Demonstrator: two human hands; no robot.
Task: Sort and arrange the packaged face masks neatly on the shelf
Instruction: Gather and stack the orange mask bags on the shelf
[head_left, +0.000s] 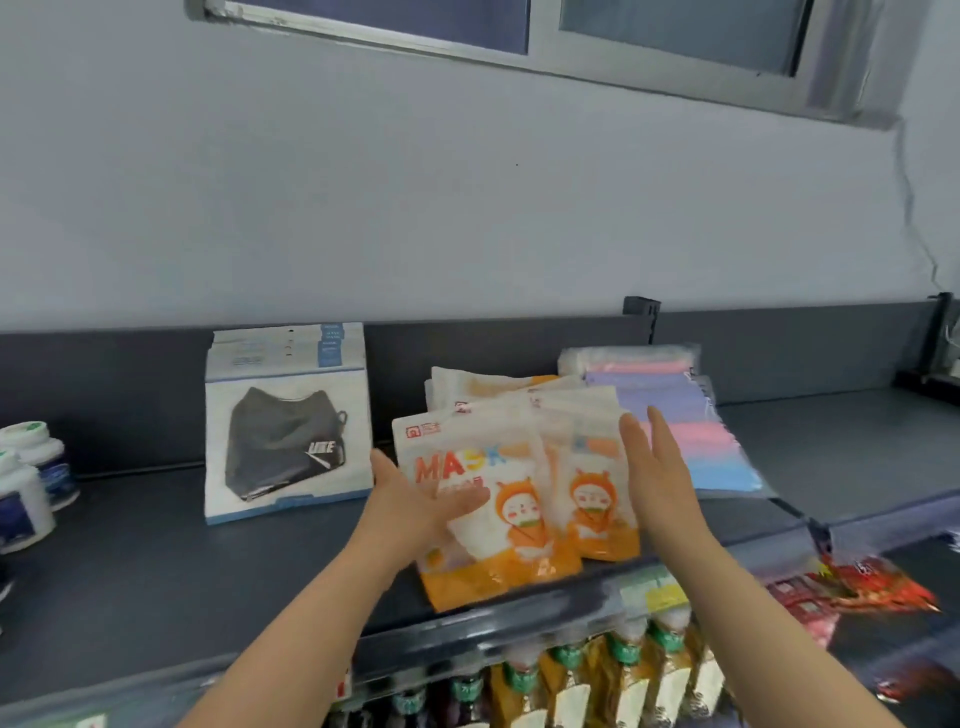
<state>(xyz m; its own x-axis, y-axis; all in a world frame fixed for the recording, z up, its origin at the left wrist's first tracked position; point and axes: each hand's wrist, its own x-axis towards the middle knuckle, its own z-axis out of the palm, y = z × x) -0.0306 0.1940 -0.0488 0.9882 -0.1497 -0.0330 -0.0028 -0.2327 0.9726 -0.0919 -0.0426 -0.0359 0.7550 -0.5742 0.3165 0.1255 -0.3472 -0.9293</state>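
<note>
Several orange-and-white cartoon mask packs (511, 525) lie fanned out on the dark shelf (156, 571), the front one marked "MASK". My left hand (415, 499) grips that front pack at its left edge, thumb across its face. My right hand (654, 467) stands edge-on with straight fingers against the right side of the fanned packs. To the left, a stack of white packs with a black mask (285, 441) leans against the shelf's back panel. Behind and to the right lie pastel masks in clear bags (685, 426).
White jars (26, 478) stand at the shelf's left end. Below the shelf's front edge hang bottles with green caps (571, 670). Red snack packets (872, 582) lie on the lower right shelf. A window sits high on the grey wall.
</note>
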